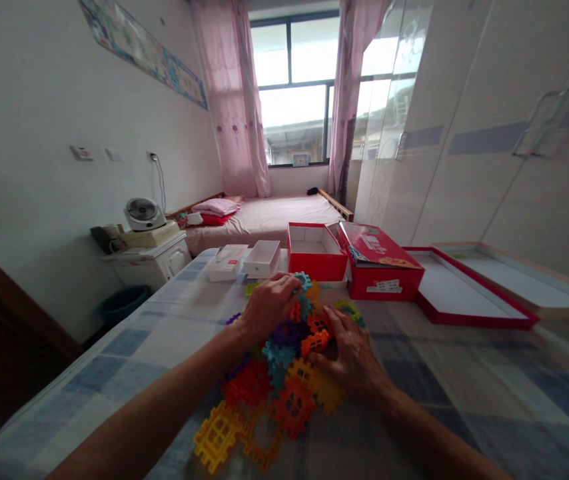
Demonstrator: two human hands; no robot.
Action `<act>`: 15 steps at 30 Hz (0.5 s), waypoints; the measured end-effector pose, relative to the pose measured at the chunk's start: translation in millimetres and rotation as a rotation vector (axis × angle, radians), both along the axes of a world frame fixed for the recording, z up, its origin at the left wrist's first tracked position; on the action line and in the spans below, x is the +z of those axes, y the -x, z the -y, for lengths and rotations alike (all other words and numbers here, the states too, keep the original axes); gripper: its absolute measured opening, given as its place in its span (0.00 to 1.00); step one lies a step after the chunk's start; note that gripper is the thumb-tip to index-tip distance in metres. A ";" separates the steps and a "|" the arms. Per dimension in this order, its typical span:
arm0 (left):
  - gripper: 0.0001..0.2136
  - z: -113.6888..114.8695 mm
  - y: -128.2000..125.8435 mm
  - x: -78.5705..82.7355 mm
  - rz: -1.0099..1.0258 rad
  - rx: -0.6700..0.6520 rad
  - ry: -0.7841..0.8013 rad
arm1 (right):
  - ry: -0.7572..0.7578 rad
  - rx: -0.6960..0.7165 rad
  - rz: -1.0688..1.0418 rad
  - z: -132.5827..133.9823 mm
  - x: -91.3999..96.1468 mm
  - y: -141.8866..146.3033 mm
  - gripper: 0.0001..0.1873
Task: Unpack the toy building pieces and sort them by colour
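Note:
A heap of colourful plastic interlocking square tiles [274, 393] lies on the checked tablecloth in front of me: orange, yellow, red, teal and purple pieces. My left hand [267, 307] rests on the far side of the heap with its fingers curled round a teal tile [303, 281]. Lying flat on the right part of the heap, my right hand [352, 353] has its fingers stretched out over an orange tile [314, 343]. Both forearms reach in from the bottom edge.
Behind the heap stand an open red box [317, 257], a closed red box [379, 267], a flat red lid [464, 293] and two white boxes [244, 261]. The blue checked tablecloth [464, 393] covers the table. A bed, a bedside cabinet and a fan are beyond.

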State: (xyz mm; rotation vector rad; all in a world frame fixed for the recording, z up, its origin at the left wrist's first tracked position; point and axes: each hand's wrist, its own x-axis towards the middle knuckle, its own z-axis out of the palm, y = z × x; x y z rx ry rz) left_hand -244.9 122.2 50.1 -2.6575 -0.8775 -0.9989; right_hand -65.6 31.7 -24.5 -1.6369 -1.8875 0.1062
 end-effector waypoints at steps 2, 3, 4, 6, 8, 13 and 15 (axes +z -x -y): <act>0.04 8.7 1.1 2.8 0.007 -0.060 -0.086 | -0.020 -0.002 0.005 -0.9 -1.8 -1.1 0.45; 0.04 12.1 1.9 4.4 0.017 -0.084 -0.126 | -0.028 -0.004 0.009 -1.4 -2.5 -1.6 0.45; 0.04 15.1 2.7 5.9 0.029 -0.104 -0.162 | -0.029 -0.004 0.013 -1.9 -3.2 -2.2 0.45; 0.03 21.1 3.5 8.1 0.052 -0.137 -0.219 | -0.018 -0.010 0.019 -3.0 -4.7 -3.6 0.45; 0.04 28.7 2.7 8.6 0.043 -0.182 -0.252 | -0.014 -0.016 0.015 -4.3 -7.3 -5.4 0.46; 0.05 50.5 -2.1 5.6 -0.077 -0.354 -0.257 | -0.086 -0.022 -0.057 -9.5 -16.1 -11.7 0.53; 0.08 50.2 0.4 5.4 -0.046 -0.401 -0.246 | -0.110 -0.024 -0.092 -11.3 -17.1 -13.9 0.56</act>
